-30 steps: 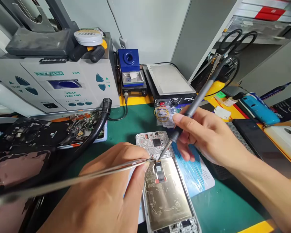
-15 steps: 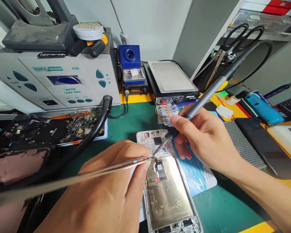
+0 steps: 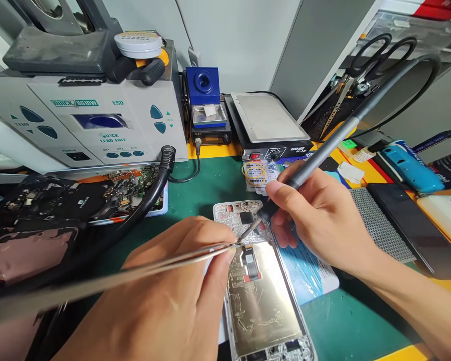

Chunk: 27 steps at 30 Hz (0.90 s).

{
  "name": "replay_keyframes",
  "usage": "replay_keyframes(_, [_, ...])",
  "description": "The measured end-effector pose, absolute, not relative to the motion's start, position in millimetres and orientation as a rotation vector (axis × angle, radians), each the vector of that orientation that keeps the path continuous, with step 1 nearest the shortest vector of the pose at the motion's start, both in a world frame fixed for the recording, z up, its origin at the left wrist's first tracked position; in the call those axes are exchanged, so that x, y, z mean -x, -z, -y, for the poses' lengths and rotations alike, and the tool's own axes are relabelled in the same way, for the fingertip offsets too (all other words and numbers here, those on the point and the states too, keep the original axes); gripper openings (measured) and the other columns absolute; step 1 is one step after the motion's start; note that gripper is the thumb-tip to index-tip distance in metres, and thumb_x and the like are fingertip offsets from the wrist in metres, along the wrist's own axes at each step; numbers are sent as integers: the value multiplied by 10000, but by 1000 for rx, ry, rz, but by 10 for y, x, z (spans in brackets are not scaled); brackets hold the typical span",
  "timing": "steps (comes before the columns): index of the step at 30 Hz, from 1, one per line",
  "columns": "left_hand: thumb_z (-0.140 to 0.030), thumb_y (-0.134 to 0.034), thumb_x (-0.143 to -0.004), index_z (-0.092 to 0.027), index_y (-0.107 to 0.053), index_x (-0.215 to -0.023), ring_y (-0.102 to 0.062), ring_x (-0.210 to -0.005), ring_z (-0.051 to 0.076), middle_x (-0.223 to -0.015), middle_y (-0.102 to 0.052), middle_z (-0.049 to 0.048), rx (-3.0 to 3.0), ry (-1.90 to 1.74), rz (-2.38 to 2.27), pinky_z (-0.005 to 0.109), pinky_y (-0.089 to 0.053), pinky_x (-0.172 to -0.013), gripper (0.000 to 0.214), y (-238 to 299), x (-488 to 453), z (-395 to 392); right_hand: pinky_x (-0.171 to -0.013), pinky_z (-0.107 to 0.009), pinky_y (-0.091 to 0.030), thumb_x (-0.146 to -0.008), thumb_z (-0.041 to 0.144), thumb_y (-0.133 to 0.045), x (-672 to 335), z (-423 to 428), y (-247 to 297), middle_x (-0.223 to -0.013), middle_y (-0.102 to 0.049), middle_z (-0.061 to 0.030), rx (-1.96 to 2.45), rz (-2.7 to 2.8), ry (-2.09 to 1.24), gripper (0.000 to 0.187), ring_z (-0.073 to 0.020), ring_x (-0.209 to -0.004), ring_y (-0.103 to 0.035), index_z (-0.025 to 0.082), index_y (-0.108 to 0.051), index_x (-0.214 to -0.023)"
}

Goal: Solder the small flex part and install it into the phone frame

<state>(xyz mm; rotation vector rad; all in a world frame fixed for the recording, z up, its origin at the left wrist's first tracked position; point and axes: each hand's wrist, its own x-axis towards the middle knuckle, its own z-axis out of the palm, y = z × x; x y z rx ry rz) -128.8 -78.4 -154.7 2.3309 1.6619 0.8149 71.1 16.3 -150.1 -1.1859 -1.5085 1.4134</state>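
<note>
An opened phone frame [image 3: 261,301] lies on the green mat [image 3: 210,185], its bare metal plate and circuit area facing up. My left hand [image 3: 165,306] pinches long metal tweezers [image 3: 165,264], whose tips rest at the top edge of the plate. My right hand [image 3: 323,218] grips a grey soldering iron [image 3: 323,153] like a pen. Its tip meets the tweezer tips just below a black chip [image 3: 245,217].
A grey hot-air rework station [image 3: 93,120] with a black hose [image 3: 150,193] stands at the back left. Behind are a blue solder unit [image 3: 204,105] and a heating plate [image 3: 265,123]. Dismantled phone parts [image 3: 59,200] lie left; phones, scissors [image 3: 376,50] and tools crowd the right.
The soldering iron tip slid a little left and up onto the tweezer tips. The iron's handle tilted lower to the right. My left hand and the tweezers held still.
</note>
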Motion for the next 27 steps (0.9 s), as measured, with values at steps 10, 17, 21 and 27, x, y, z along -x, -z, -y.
replay_keyframes(10, [-192,-555,-952,-303,-633,-1171,-752,-828,166,-1013,-778,-20,-2333,-830,-1664,251,-588,-702,257,1548,1289,769,-306,-222,-343,-925,356,-688,-710,-161,1494,-402,-538,60,1186,1501,-1420,298,-116,-304,-489,269,-469,-744])
replay_keyframes(17, [-208,-552,-952,-315,-636,-1182,-753,-807,165,-1012,-777,-33,-2339,-835,-1641,256,-591,-709,267,1557,1313,768,-307,-219,-344,-927,341,-692,-707,-155,1489,-403,-522,68,1173,1490,-1429,298,-110,-307,-486,269,-472,-738])
replay_keyframes(21, [-164,-549,-942,-313,-635,-1177,-747,-802,158,-1005,-776,-37,-2344,-870,-1606,254,-594,-729,291,1575,1316,751,-307,-214,-351,-924,324,-694,-702,-156,1489,-412,-521,73,1165,1483,-1430,300,-107,-310,-495,267,-469,-735])
replay_keyframes(27, [-201,-565,-949,-326,-635,-1171,-749,-800,171,-1010,-776,-31,-2340,-876,-1648,276,-606,-741,264,1587,1294,739,-306,-207,-355,-942,293,-658,-705,-155,1493,-408,-535,69,1169,1497,-1410,276,-104,-305,-490,264,-475,-738])
